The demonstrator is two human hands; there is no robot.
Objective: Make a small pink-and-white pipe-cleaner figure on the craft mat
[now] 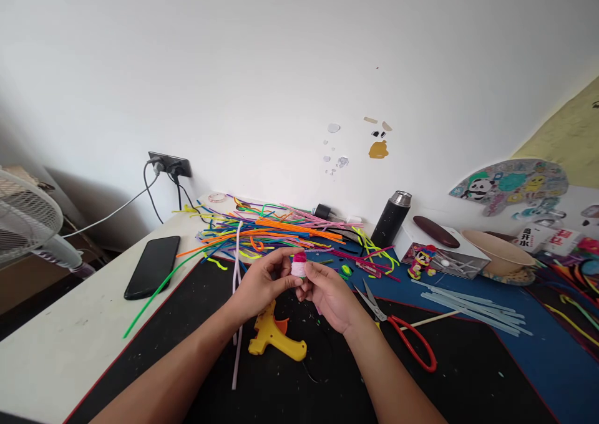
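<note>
While a red-edged black mat [472, 374] spreads across the near side, a yellow plastic glue gun [274, 340] lies there, nearer than the left hand [262, 282] and right hand [331, 294], both pinching a small, rounded magenta-and-pale-pink piece [298, 267] between them, mid-scene.

The fan [29, 211] is cut off at left. The left hand [262, 282] hides the far end of the glue gun [277, 342]; the right hand [330, 293] partly covers the pink-and-white piece [298, 268].

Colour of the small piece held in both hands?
The small piece is pale pink, with a magenta top; it shows best in the head view, the only one.
</note>
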